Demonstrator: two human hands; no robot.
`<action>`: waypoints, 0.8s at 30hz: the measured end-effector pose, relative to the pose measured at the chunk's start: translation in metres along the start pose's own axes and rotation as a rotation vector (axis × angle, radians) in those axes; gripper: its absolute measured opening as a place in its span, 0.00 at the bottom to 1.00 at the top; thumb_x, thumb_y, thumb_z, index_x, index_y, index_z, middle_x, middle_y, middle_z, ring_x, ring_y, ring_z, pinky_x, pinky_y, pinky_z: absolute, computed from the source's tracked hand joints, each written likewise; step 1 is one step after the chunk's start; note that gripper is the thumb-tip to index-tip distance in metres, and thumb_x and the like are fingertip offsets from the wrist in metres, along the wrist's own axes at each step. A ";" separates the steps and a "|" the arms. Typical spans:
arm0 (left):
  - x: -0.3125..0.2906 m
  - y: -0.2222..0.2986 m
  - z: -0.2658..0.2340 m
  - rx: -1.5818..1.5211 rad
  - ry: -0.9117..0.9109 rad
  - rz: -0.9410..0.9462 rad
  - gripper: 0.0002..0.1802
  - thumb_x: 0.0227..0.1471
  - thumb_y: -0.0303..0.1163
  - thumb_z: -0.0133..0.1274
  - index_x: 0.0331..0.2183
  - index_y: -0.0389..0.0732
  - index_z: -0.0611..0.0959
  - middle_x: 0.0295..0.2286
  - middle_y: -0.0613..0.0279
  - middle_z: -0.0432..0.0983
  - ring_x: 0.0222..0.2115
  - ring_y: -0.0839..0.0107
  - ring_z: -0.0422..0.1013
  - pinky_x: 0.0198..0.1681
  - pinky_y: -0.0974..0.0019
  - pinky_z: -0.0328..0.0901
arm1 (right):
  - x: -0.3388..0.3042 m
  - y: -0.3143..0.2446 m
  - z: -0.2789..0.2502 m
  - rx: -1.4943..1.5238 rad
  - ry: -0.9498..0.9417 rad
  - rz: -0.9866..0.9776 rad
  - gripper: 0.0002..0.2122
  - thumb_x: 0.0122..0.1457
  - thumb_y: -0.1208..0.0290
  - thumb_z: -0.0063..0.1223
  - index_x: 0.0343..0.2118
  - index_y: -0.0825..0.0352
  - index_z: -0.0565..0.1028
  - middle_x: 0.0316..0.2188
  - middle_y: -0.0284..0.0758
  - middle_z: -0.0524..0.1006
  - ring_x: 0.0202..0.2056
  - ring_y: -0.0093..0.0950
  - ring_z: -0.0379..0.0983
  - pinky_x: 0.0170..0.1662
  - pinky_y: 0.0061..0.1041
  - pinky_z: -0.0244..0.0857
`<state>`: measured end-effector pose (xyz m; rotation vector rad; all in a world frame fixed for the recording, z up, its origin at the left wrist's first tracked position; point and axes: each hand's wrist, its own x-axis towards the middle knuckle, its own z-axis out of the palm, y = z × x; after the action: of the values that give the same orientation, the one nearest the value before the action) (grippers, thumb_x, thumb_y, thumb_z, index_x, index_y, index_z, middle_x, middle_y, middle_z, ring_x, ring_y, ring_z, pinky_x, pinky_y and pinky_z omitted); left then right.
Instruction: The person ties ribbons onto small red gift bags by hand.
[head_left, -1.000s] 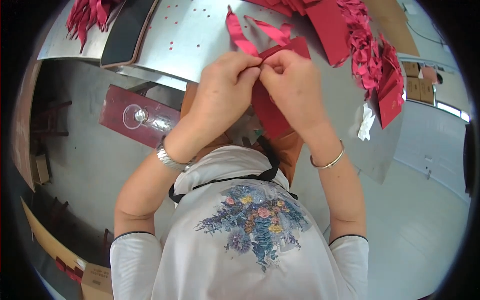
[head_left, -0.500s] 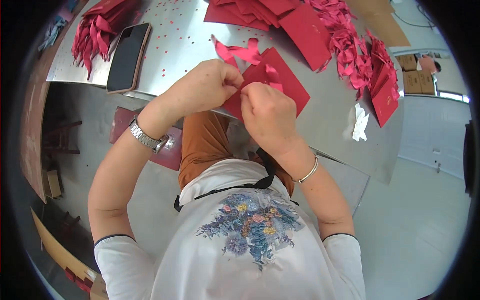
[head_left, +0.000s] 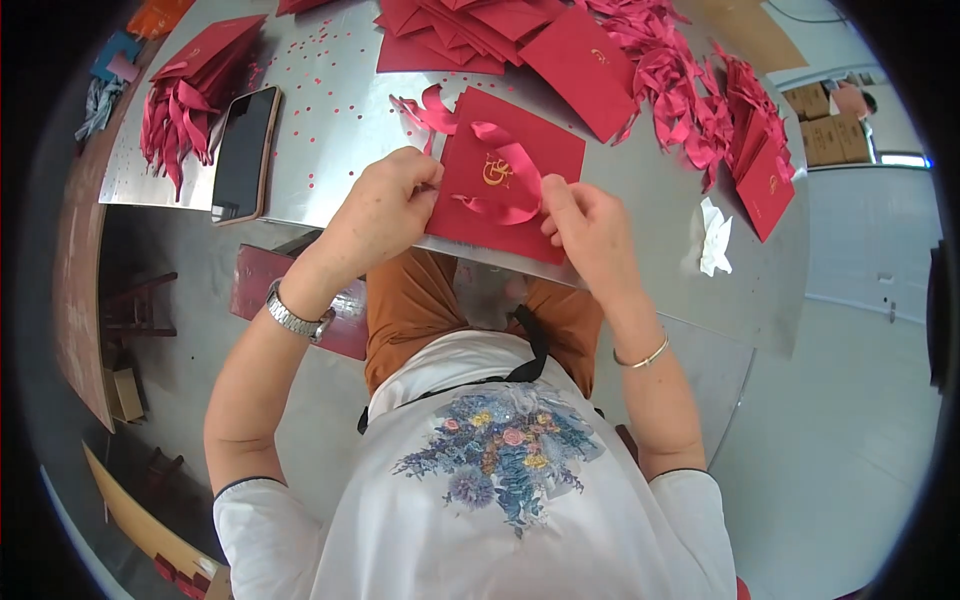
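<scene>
- The red card (head_left: 505, 180) lies flat on the metal counter (head_left: 330, 130), at its near edge, directly ahead of both hands and between them.
- The card's long axis runs roughly left to right, tilted slightly clockwise; a gold emblem sits near its middle.
- The left hand (head_left: 385, 205) pinches the card's left edge, fingers closed on it.
- The right hand (head_left: 590, 225) rests at the card's lower right, fingertips narrowed onto the red ribbon (head_left: 510, 175). It appears the nearer hand to the ribbon loop.
- The ribbon loops over the card face; a loose tail trails beyond the upper left corner.
- Nearby: a phone (head_left: 245, 150) well left of the card, a stack of red cards (head_left: 480, 30) beyond it, a ribbon heap (head_left: 690, 90) to the right, a white scrap (head_left: 715, 235) near the right hand.
</scene>
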<state>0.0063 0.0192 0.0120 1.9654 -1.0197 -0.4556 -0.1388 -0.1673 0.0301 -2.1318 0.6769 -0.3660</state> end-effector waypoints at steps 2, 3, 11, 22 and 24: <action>0.000 0.003 0.001 -0.012 -0.003 -0.018 0.04 0.46 0.20 0.49 0.29 0.33 0.77 0.29 0.48 0.71 0.32 0.52 0.71 0.38 0.59 0.65 | 0.008 0.000 0.000 0.147 -0.234 0.212 0.19 0.57 0.56 0.57 0.26 0.73 0.76 0.19 0.40 0.77 0.22 0.29 0.74 0.29 0.27 0.68; 0.000 0.003 0.002 -0.038 0.000 -0.026 0.05 0.46 0.20 0.49 0.29 0.33 0.77 0.29 0.48 0.72 0.32 0.52 0.71 0.38 0.59 0.65 | 0.010 0.001 0.002 0.149 -0.231 0.210 0.19 0.57 0.56 0.57 0.26 0.73 0.76 0.19 0.40 0.77 0.22 0.29 0.74 0.29 0.27 0.68; -0.003 0.005 0.003 -0.015 0.009 -0.030 0.07 0.47 0.21 0.49 0.31 0.32 0.78 0.31 0.47 0.72 0.33 0.51 0.71 0.39 0.58 0.66 | 0.012 -0.010 0.016 -0.198 -0.052 0.019 0.13 0.55 0.65 0.57 0.24 0.73 0.76 0.19 0.40 0.77 0.23 0.28 0.75 0.30 0.27 0.68; -0.001 -0.001 0.000 0.133 0.044 0.000 0.05 0.46 0.21 0.49 0.29 0.34 0.79 0.30 0.49 0.73 0.34 0.50 0.72 0.40 0.56 0.66 | 0.005 0.021 0.015 1.504 -0.590 0.227 0.07 0.65 0.73 0.44 0.40 0.65 0.74 0.27 0.27 0.71 0.21 0.15 0.54 0.24 0.16 0.49; 0.000 0.002 -0.002 0.192 0.019 -0.031 0.05 0.46 0.22 0.50 0.29 0.36 0.80 0.30 0.49 0.73 0.34 0.51 0.72 0.40 0.56 0.66 | 0.007 0.021 0.016 1.334 -0.524 0.269 0.07 0.65 0.72 0.44 0.41 0.67 0.74 0.26 0.27 0.69 0.21 0.14 0.55 0.23 0.16 0.49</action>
<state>0.0069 0.0197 0.0145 2.1537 -1.0553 -0.3662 -0.1323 -0.1718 0.0033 -0.7795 0.2381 -0.0366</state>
